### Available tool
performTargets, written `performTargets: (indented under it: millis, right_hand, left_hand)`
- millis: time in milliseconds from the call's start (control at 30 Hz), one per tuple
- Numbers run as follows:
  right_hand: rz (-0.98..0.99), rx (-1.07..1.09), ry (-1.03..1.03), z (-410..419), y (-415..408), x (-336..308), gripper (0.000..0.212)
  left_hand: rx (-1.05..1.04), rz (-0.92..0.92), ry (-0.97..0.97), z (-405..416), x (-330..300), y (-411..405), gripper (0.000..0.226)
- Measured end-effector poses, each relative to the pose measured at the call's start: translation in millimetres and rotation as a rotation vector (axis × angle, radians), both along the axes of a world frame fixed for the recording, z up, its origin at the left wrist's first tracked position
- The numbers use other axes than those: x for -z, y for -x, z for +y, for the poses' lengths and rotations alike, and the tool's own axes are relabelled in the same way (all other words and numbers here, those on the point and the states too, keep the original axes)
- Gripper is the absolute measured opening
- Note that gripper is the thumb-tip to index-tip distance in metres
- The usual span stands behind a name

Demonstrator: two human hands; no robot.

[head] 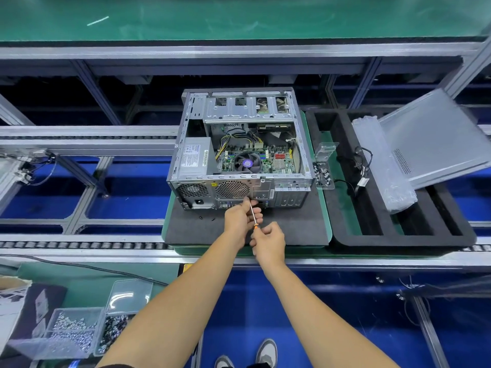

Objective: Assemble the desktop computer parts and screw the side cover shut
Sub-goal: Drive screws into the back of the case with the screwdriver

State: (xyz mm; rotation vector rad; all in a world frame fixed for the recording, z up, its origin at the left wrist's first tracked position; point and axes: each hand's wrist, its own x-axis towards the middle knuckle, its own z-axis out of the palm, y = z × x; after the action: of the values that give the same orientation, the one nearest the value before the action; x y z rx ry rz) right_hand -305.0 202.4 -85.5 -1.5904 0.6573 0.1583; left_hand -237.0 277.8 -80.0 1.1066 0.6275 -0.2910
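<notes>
at the far left of my view, low down, two clear screw boxes point(77, 335) sit on the bench, one with silver screws, one with dark ones. moving right, the case point(239, 152) lies open side up on a grey foam pad point(202, 229), board, fan and power supply all exposed. two small dark bits, probably screws, lie loose on the pad just in front of it.

at the rear panel my left hand point(240, 217) is curled round the shaft of the screwdriver point(253, 215), pinching it near the tip and steadying it against the metal. just right of that, my right hand point(268, 241) is closed on the orange handle. i cannot see the tip or the screw; my fingers hide them.

further right, a small open box of screws point(322, 175) rests beside the case, then a black foam tray point(398, 235) with a loose cable, a plastic bag, and the side cover point(435, 139) leaning tilted across the tray, well apart from the case and not yet fitted.

i judge the risk is the tip camming out: the driver comes in at a slant, and if i turn before it seats, it could skid across the panel or strip the head. a dropped screw could roll off the pad toward the conveyor.
</notes>
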Motion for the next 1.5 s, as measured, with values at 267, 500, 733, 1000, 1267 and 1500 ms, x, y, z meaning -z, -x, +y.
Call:
performTargets:
  millis: [267,500,733,1000,1267,1500]
  right_hand:
    - [0.027,0.019,-0.137,2.8,3.7,-8.8,0.026]
    - [0.041,0.041,-0.182,3.4,3.5,-12.0,0.025]
    - [0.059,0.083,-0.176,7.6,4.1,-10.8,0.014]
    - [0.089,0.150,-0.106,17.8,8.2,-5.8,0.022]
    - [0.072,0.173,-0.144,32.9,6.5,-1.8,0.017]
    - [0.093,0.201,-0.238,24.2,10.2,-2.5,0.021]
  left_hand:
    - [0.208,-0.527,-1.149,37.6,-20.8,20.3,0.033]
    - [0.246,-1.182,-1.716,80.4,-99.3,-66.3,0.022]
    - [1.243,-0.490,-1.488,70.4,-108.1,-99.6,0.069]
    - [1.198,-0.478,-1.434,70.4,-102.4,-100.7,0.073]
    - [1.201,-0.536,-1.449,71.7,-99.3,-100.3,0.065]
    - [1.204,-0.481,-1.464,71.3,-96.3,-104.0,0.083]
